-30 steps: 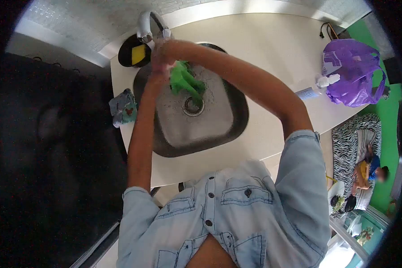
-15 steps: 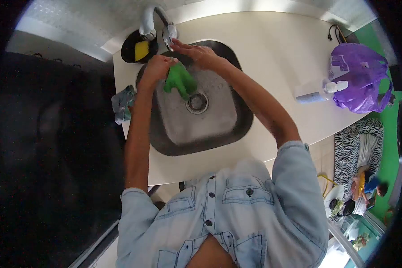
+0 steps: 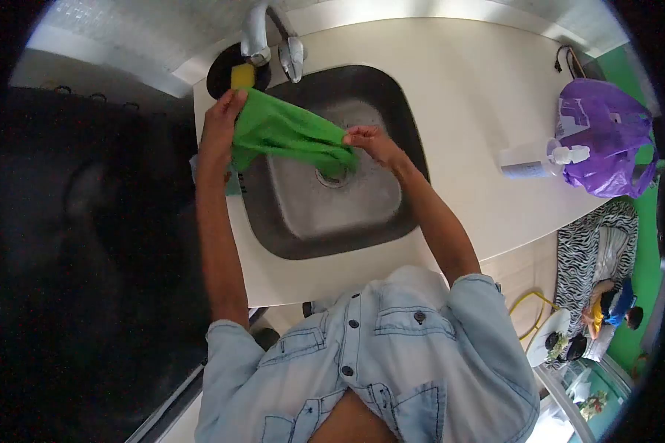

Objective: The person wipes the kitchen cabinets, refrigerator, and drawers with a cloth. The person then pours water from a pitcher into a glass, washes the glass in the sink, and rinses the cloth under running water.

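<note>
A bright green cloth (image 3: 292, 133) hangs stretched between my two hands above the steel sink (image 3: 303, 255). My left hand (image 3: 223, 118) pinches its upper left corner near the sink's left rim. At the cloth's right end, my right hand (image 3: 377, 144) grips the edge between thumb and fingers. The cloth's lower folds droop over the drain (image 3: 332, 179) and partly hide it. Behind the sink stands the curved chrome faucet (image 3: 256, 37), its lever (image 3: 292, 57) to the right of the spout.
A black bowl (image 3: 218, 77) with a yellow sponge (image 3: 242, 76) sits at the back left. To the right are a spray bottle (image 3: 528, 161) and a purple plastic bag (image 3: 606, 133) on the counter (image 3: 465, 111). Another person (image 3: 613, 306) is at the far right, beyond the counter.
The bunched green cloth is now spread open. My right hand has come down from beside the faucet lever and taken hold of the cloth; my left hand has moved to the left.
</note>
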A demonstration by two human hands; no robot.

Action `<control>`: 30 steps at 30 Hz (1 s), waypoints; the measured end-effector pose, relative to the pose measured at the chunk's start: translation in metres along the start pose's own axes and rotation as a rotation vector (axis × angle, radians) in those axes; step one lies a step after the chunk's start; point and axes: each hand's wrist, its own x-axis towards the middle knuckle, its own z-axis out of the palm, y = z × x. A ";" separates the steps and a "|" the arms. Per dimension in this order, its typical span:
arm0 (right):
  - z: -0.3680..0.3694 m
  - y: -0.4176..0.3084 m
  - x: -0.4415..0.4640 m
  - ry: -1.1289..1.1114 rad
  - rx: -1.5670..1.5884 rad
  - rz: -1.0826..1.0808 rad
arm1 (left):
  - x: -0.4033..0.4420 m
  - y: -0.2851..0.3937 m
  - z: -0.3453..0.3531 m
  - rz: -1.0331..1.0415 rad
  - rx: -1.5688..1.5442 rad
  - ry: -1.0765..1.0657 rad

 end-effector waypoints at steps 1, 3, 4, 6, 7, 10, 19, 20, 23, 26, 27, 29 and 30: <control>-0.004 -0.003 0.001 0.002 0.041 -0.015 | -0.002 0.000 0.001 -0.017 -0.007 -0.015; -0.010 -0.007 0.002 0.160 -0.024 -0.026 | -0.014 -0.003 0.000 -0.053 -0.023 -0.040; -0.011 -0.012 0.001 0.238 -0.056 -0.030 | -0.014 -0.007 0.000 -0.072 -0.045 -0.053; -0.011 -0.031 -0.001 0.201 -0.114 -0.036 | -0.012 -0.020 -0.002 -0.109 -0.089 -0.075; -0.013 -0.037 0.000 0.182 -0.143 -0.041 | -0.007 -0.034 -0.006 -0.146 -0.089 -0.085; -0.044 -0.034 0.023 0.194 -0.351 0.083 | 0.010 -0.083 -0.015 -0.271 -0.116 -0.098; -0.052 0.061 0.102 0.411 -1.075 -0.224 | 0.044 -0.237 0.020 -0.416 -0.094 0.305; -0.055 0.088 0.104 0.360 -1.014 -0.239 | 0.046 -0.250 0.019 -0.419 -0.064 0.342; -0.034 0.107 0.093 0.255 -1.016 -0.281 | 0.064 -0.327 -0.002 -0.343 -0.073 0.414; -0.009 0.106 0.088 0.263 -1.073 -0.225 | 0.085 -0.396 -0.026 -0.296 -0.105 0.454; -0.005 0.105 0.089 0.282 -1.089 -0.190 | 0.089 -0.406 -0.030 -0.376 -0.092 0.455; 0.000 0.103 0.094 0.323 -1.222 -0.130 | 0.095 -0.427 -0.037 -0.403 -0.110 0.428; 0.002 0.103 0.096 0.343 -1.290 -0.099 | 0.096 -0.440 -0.042 -0.349 -0.142 0.401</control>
